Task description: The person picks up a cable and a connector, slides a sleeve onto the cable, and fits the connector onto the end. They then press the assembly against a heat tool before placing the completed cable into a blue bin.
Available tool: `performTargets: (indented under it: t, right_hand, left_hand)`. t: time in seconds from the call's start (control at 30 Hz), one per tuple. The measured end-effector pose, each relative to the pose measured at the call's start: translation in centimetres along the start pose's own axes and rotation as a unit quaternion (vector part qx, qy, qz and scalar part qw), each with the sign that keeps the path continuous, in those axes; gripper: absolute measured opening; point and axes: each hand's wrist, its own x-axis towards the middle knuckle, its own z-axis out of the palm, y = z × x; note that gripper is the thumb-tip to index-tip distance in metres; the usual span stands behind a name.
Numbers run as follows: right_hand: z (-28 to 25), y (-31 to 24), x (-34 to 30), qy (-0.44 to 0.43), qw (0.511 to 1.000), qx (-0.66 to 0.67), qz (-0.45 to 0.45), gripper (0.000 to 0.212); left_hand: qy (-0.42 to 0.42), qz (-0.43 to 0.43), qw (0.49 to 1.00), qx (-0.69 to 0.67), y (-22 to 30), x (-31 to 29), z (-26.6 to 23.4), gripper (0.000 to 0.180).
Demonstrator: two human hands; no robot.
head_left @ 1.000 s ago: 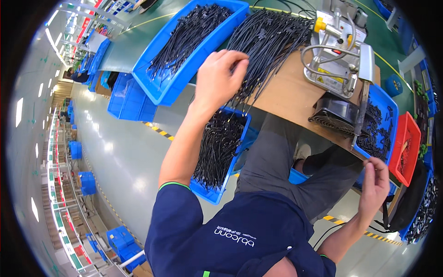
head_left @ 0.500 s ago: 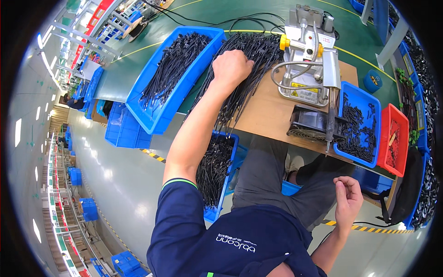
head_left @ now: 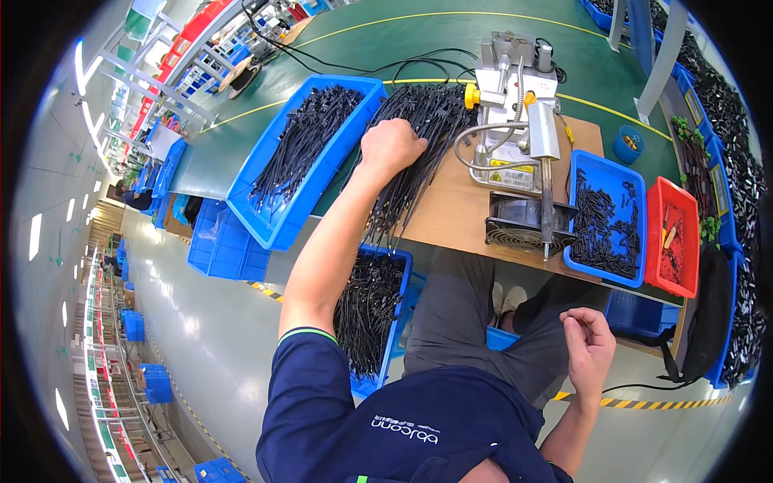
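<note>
My left hand (head_left: pixel 392 146), fingers curled closed, rests at a spread of thin black cables (head_left: pixel 419 173) on the bench. Its fingertips are turned away, so whatever it grips is hidden. Over my right thigh, away from the bench, my right hand (head_left: pixel 590 346) is raised with thumb and fingertips pinched together. Anything in that pinch is too small to make out. Left of the cables, a blue bin (head_left: pixel 266 233) contains more black cables. Right of them stands a bench machine (head_left: pixel 509 109) with a yellow knob and flexible metal hoses.
A black fan (head_left: pixel 519 219) sits below the machine's downward nozzle. Beside it are a blue bin (head_left: pixel 573 179) of short black pieces, a red bin (head_left: pixel 692 241) and a small blue cup (head_left: pixel 629 143). Below the bench's left edge, another blue bin (head_left: pixel 372 385) holds cables.
The whole view has shifted, so the bench appears lower and further left. Both hands keep nearly the same pose, the left at the cables and the right pinched above my thigh.
</note>
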Motion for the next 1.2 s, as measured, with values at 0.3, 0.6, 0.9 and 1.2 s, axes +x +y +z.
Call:
performTargets:
  t: [0.3,0.6,0.9,1.2]
  right_hand:
    - [-0.1,-0.4,-0.7,-0.002,1.0,-0.011,-0.018,0.008]
    - [0.0,-1.5,-1.2,-0.036,0.997,0.061,-0.008,0.01]
    - [2.9,-5.2,0.7,-0.074,0.972,0.122,-0.187,0.02]
    - [1.6,-3.7,-0.6,-0.084,0.977,0.193,-0.045,0.017]
  left_hand:
    - [0.07,-0.009,0.991,-0.11,-1.6,0.0,-1.4,0.036]
    - [-0.134,0.166,0.77,-0.601,5.0,-15.4,-11.0,0.005]
    - [-0.4,0.112,0.648,-0.639,8.5,-24.2,-4.0,0.02]
    - [-0.372,0.067,0.623,-0.685,11.3,-26.3,0.6,0.02]
